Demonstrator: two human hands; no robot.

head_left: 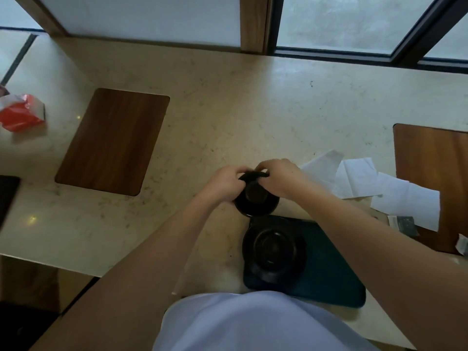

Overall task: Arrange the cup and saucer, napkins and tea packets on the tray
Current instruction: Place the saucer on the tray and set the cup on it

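Note:
Both my hands meet over a black cup [254, 192] that stands on a black saucer [257, 209] on the counter, just beyond the tray. My left hand [224, 184] grips the cup's left side and reaches down to the saucer's edge. My right hand [279, 178] pinches the cup's rim from the right. A second black cup and saucer [274, 249] sit on the left end of the dark teal tray [334, 272]. White napkins [359, 177] lie spread out to the right. A grey tea packet [405, 224] lies beside them, near a wooden board.
Wooden boards lie on the beige counter at the left [114, 140] and at the far right [435, 158]. A crumpled red and white wrapper [21, 115] sits at the far left. Windows run along the counter's far edge. My white shirt hides the near edge.

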